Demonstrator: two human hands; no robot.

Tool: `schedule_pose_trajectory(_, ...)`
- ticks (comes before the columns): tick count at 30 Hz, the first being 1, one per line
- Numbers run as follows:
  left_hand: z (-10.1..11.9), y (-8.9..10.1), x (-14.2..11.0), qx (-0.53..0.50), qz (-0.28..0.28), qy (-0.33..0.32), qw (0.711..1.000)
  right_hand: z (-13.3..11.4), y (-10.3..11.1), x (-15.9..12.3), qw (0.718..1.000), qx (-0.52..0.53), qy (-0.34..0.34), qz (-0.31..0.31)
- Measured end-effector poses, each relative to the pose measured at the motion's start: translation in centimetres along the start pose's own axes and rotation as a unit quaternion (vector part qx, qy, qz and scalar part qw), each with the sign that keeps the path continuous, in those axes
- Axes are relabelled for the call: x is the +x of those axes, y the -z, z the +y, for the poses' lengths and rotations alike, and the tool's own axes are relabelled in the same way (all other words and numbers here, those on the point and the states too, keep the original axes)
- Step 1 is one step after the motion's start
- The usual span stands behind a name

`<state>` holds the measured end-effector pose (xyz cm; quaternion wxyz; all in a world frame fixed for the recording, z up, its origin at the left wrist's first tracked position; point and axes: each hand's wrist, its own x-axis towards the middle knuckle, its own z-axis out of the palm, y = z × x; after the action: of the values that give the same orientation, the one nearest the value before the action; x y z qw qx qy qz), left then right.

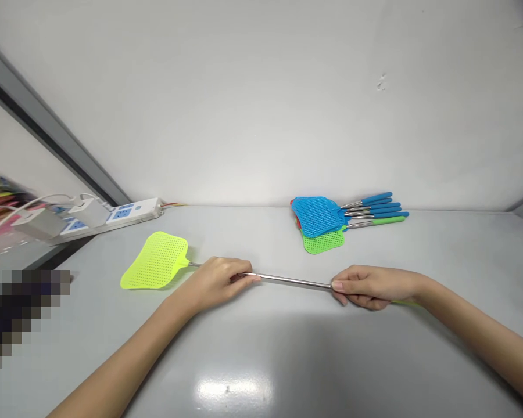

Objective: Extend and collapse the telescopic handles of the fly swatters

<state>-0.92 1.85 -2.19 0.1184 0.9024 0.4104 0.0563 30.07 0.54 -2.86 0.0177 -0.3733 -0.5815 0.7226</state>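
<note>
A fly swatter with a yellow-green perforated head [157,261] and a long metal rod [294,281] lies crosswise in front of me, just over the table. My left hand [222,280] is closed around the rod near the head, thumb and fingers pinching it. Farther right, my right hand [370,286] grips the rod's other end, where the handle starts. Most of the handle is hidden under that hand and forearm; a bit of yellow-green shows past it.
Against the white wall lies a pile of swatters [320,217] with blue and green heads, a red edge beneath, and blue and green handles. A white power strip [133,212] with plugged-in adapters sits at the left edge of the grey table [244,342]. Colourful bagged items [0,209] lie beyond.
</note>
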Motion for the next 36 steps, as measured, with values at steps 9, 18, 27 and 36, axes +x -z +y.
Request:
schedule_pose_trajectory(9, 1.5, -0.4, 0.3, 0.021, 0.004, 0.004, 1.000, 0.1, 0.4, -0.3, 0.999, -0.032, 0.016, -0.037)
schedule_pose_trajectory(18, 5.2, -2.0, 1.2, 0.035, 0.063, -0.094, 0.993, -0.2, -0.3, 0.0, 0.998, 0.000, 0.013, -0.063)
schedule_pose_trajectory(27, 7.8, -3.6, 2.0, 0.114, 0.047, -0.149, 0.981, -0.3, -2.1, 0.7, 0.998, 0.033, 0.022, -0.041)
schedule_pose_trajectory(36, 8.2, -4.6, 3.4, 0.110, 0.079, -0.131, 0.982, -0.6, -2.0, 0.8, 0.999, 0.035, -0.004, -0.041)
